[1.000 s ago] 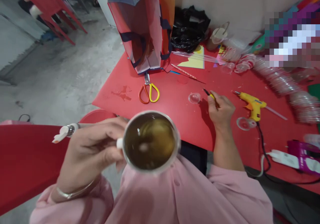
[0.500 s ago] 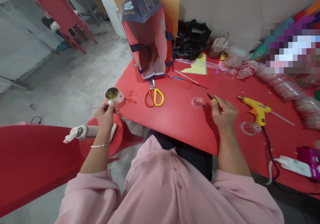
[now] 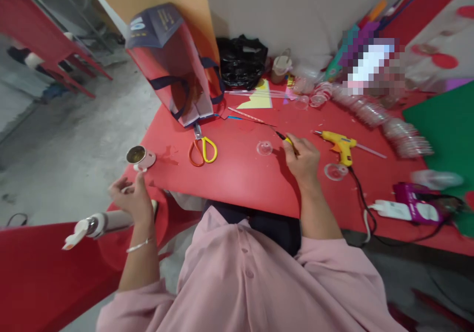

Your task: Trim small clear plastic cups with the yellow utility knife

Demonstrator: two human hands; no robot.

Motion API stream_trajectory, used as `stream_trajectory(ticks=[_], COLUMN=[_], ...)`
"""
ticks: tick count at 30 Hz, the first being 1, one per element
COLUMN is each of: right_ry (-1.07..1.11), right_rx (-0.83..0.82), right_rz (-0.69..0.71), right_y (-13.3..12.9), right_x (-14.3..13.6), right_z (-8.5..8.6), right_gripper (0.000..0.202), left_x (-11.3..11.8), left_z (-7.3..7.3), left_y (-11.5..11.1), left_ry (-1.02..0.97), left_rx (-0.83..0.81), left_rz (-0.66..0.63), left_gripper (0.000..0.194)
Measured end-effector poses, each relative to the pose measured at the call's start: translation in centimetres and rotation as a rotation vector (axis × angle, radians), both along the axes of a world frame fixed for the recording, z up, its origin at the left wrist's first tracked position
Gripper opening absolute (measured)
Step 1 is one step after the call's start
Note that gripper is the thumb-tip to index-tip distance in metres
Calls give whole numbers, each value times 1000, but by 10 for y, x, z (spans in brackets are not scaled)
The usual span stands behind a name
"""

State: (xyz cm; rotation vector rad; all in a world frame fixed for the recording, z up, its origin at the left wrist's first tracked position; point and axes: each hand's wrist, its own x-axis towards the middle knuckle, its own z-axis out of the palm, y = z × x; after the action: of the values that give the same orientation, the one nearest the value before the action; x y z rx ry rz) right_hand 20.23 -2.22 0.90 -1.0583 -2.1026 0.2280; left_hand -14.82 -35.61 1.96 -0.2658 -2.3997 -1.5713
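A white mug (image 3: 147,159) with dark liquid inside stands at the left edge of the red table (image 3: 237,174). Just below its handle, my left hand (image 3: 131,196) is open, fingers curved and apart, holding nothing. My right hand (image 3: 304,159) is closed around a thin yellow-and-black tool (image 3: 284,137), whose black end points up and left; its exact kind is unclear. Close to that end lies a small clear plastic cup or lid (image 3: 264,148). Scissors (image 3: 203,150) with red and yellow handles rest between the mug and the plastic piece.
Right of my right hand lie a yellow glue gun (image 3: 340,144) with its cable and a clear lid (image 3: 335,171). A shopping bag (image 3: 174,65), a black plastic bag (image 3: 242,60) and stacked clear cups (image 3: 370,111) line the back. A flask (image 3: 107,223) lies on a red stool at left.
My left hand has let go of the mug handle and drawn back below it. My right hand still grips the tool. The view has swung to the right.
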Motion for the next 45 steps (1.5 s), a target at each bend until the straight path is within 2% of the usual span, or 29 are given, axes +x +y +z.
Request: stream_trajectory(ticks=[1,2,4,6,8,10,12,14,15,17,21,24,31,38,45], right_ry=[0,-3,-10,-15,-15,-8,3,12,15,22,83,115,61,43,48], right_rx=[-3,-5,-5,-4,-1,2,4,5,5,8,38,61,11,-27,10], right_rz=[-10,-17,-25,-29,-34,-44,-63,-90,-103,-112,-69,-7,45,88,77], right_y=[-1,-1,-2,-3,-3,-2,-1,0,-1,-3,-9,-11,-11,-10,-8], right_x=[0,0,0,0,0,1,2,2,2,2,-1,-3,-6,-9,-8], right_z=[1,2,3,3,1,0,-1,0,1,4,9,8,6,-1,-3], right_gripper=[43,43,44,46,46,46,45,45,45,44,42,40,40,40,41], left_x=[16,34,71,105,132,152,165,171,172,169,157,151,146,144,146], left_z=[0,1,3,7,13,18,19,16,12,5,-2,1,2,1,3], left_y=[7,19,58,113,170,219,252,270,274,278,277,276,277,275,276], left_ry=[116,167,157,180,209,204,213,185,137,-76,-764,-1041,-1157,-1075,-1065], left_rx=[4,-8,-75,-178,-257,-377,-506,-528,-470,-215,408,631,796,832,832], left_rz=[51,-20,-385,-746,-958,-1073,-1129,-1183,-1196,-1191,-1167,-1178,-1148,-1179,-1175], left_gripper=[35,29,22,25,32,47,56,46,39,33,40,40,29,38,35])
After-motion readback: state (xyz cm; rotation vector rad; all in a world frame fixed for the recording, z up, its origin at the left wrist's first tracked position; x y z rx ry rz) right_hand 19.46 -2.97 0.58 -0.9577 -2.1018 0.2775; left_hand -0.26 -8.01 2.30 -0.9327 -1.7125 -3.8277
